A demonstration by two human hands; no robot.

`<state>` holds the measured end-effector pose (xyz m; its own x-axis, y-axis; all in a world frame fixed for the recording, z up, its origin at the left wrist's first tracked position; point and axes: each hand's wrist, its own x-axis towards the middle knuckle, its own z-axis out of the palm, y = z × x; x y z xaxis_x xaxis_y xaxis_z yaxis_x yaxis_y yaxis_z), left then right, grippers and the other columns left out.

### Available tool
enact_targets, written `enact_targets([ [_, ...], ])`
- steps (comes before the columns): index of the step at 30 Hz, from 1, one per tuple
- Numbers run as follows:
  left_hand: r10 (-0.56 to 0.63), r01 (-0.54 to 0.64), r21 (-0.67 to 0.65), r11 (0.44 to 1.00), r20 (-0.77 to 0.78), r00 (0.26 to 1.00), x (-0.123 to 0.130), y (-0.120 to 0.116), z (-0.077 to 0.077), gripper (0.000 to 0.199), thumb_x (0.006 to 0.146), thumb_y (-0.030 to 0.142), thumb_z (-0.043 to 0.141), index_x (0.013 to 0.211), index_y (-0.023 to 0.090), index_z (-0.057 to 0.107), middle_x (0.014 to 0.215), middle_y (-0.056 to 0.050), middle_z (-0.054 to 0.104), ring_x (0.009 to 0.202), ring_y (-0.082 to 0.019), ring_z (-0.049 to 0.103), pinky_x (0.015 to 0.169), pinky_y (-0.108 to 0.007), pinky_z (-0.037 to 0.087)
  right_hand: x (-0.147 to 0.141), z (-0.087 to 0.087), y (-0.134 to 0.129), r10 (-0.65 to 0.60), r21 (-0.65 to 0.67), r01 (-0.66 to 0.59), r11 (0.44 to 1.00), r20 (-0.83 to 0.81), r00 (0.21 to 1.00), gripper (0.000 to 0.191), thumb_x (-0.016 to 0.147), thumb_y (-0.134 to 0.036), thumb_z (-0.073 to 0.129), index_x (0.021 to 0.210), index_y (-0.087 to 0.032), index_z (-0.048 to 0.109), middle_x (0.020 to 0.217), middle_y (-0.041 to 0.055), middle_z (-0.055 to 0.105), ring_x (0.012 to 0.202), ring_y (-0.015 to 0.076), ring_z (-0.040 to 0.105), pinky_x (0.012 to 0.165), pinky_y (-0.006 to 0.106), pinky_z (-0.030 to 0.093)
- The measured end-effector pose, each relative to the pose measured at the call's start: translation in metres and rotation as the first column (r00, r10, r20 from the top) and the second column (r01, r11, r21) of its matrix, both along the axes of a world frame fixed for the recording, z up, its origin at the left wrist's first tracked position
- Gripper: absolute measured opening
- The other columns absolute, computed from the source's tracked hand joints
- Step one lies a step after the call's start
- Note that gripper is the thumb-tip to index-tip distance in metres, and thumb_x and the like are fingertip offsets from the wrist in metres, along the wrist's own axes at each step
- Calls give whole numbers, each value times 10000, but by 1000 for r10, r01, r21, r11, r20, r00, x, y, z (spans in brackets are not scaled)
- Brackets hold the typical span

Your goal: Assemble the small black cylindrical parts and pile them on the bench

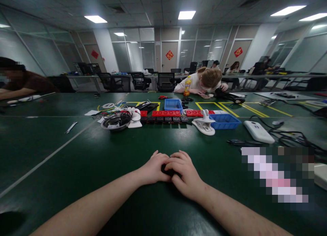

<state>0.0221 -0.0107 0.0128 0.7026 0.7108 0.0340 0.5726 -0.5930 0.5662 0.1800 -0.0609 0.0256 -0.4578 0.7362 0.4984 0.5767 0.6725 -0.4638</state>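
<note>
My left hand [155,168] and my right hand [186,173] meet over the green table just in front of me. Between them is a small black object [166,170], mostly covered by the fingers, so its kind cannot be made out. The left fingers curl round its left side, while the right fingers bend over it from above and the right. Beyond the hands runs a row of red pieces [166,113] with black square pieces [167,119] along its near side.
Left of the row sit a metal bowl [105,126] of cables and a white clip stand [135,119]; a wrench [71,127] lies farther left. Rightward are another white clip [204,124], a blue bin [226,124], a white device [259,131] and cables. A co-worker [211,77] leans opposite.
</note>
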Motion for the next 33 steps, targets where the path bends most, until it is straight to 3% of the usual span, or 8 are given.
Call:
enact_targets([
  [5,-29,29,24,999,-24,999,-1,3,-6,285,631,339,687,886,232,616,1029,-9,580,1015,-227,510,1029,-503,156,1,-2,0,38,13,-38,999,51,998,232,630,-78,396,548,-225,555,836,-48,687,1030,197,508,1030,495,158],
  [8,-22,22,50,998,-12,1000,-2,2,-10,338,628,373,688,927,238,604,1073,-15,569,1056,-241,491,1035,-516,138,2,-4,-1,54,19,-55,998,33,998,255,637,-77,392,600,-237,587,855,-42,685,1073,204,486,1039,513,128],
  [10,-21,20,75,997,9,1000,-2,0,-11,430,629,399,686,1014,247,571,1097,-23,557,1073,-243,480,1041,-514,141,3,-5,-1,38,34,-38,999,-7,999,277,665,-92,398,738,-245,618,937,-18,664,1098,214,463,1038,518,126],
  [14,35,-39,98,994,43,998,0,-4,-10,624,576,494,700,1094,207,502,1054,-50,559,1019,-249,502,1030,-500,203,2,-10,2,-113,34,117,993,-86,990,229,765,-248,465,974,-198,545,1006,67,591,1007,236,498,1006,521,205],
  [18,84,-89,124,988,45,995,2,-8,-7,560,567,524,695,981,190,520,940,-36,564,944,-239,523,1012,-476,248,-1,-16,7,-261,-1,262,965,-91,961,298,758,-416,522,924,-169,500,903,85,559,870,243,511,822,443,393],
  [21,96,-99,142,985,29,995,3,-9,-7,465,598,479,682,923,189,519,911,-30,558,916,-232,524,999,-460,272,-2,-16,8,-293,-33,292,956,-42,955,248,743,-403,553,825,-174,504,833,62,543,799,227,499,726,388,404],
  [29,87,-88,131,988,8,996,4,-5,-8,386,607,415,668,871,186,504,871,-18,548,881,-221,525,992,-460,274,-4,-8,6,-226,-26,225,974,-57,973,92,703,-225,546,785,-183,544,782,33,563,783,203,498,749,363,378],
  [33,75,-75,115,990,11,997,4,-3,-10,375,586,395,680,848,186,513,853,-12,547,881,-224,523,989,-454,272,-2,-8,6,-100,21,103,994,-91,991,171,679,-150,482,824,-192,563,803,31,601,795,198,504,822,394,356],
])
